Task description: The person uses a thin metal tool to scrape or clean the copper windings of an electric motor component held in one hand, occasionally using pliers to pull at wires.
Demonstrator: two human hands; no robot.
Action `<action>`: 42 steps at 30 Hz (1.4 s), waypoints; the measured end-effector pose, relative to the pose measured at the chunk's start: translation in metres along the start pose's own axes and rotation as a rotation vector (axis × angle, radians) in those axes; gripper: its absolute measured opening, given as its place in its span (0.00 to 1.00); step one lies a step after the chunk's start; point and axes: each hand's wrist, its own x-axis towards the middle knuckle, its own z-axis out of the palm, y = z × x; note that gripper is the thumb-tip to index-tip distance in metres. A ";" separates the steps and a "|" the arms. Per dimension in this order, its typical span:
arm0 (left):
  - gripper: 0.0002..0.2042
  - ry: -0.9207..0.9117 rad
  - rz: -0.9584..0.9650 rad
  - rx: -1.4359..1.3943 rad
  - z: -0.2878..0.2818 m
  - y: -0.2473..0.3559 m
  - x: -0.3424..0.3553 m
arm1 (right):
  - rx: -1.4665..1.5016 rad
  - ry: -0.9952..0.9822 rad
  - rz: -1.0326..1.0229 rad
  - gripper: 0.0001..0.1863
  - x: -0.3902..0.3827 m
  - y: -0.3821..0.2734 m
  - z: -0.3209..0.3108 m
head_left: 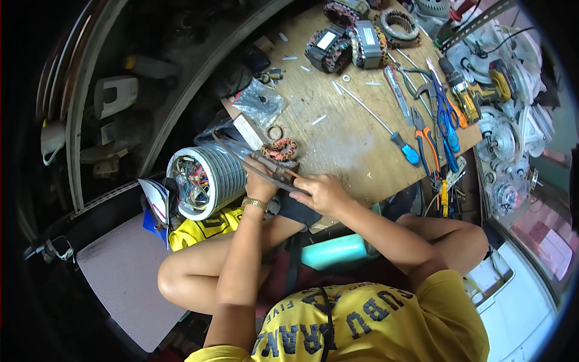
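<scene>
A long, thin, dark brown strip (234, 151), slightly bent, runs slantwise across the near left part of the wooden work board. My right hand (322, 193) is closed at its near end, thumb and fingers pinched together. Beneath the strip's middle is my left hand (261, 182), a gold watch band on its wrist; its fingers are partly covered, and what they grip does not show. Just beyond my hands lies a small ring-shaped coil (282, 148) with orange and dark windings. A pale block (250, 131) and a small brass-coloured ring (275, 133) are beside it.
A ribbed grey cylinder (228, 178) packed with coloured wires stands left. Pliers (427, 145), a blue-handled screwdriver (405, 149), blue scissors (445, 114) and a yellow drill (482, 93) lie right. Wound motor cores (368, 45) sit at the back. A turquoise cylinder (333, 251) is near my legs.
</scene>
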 end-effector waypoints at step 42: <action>0.56 0.027 0.105 -0.071 -0.010 -0.001 -0.014 | 0.135 -0.064 0.058 0.18 -0.104 -0.008 -0.079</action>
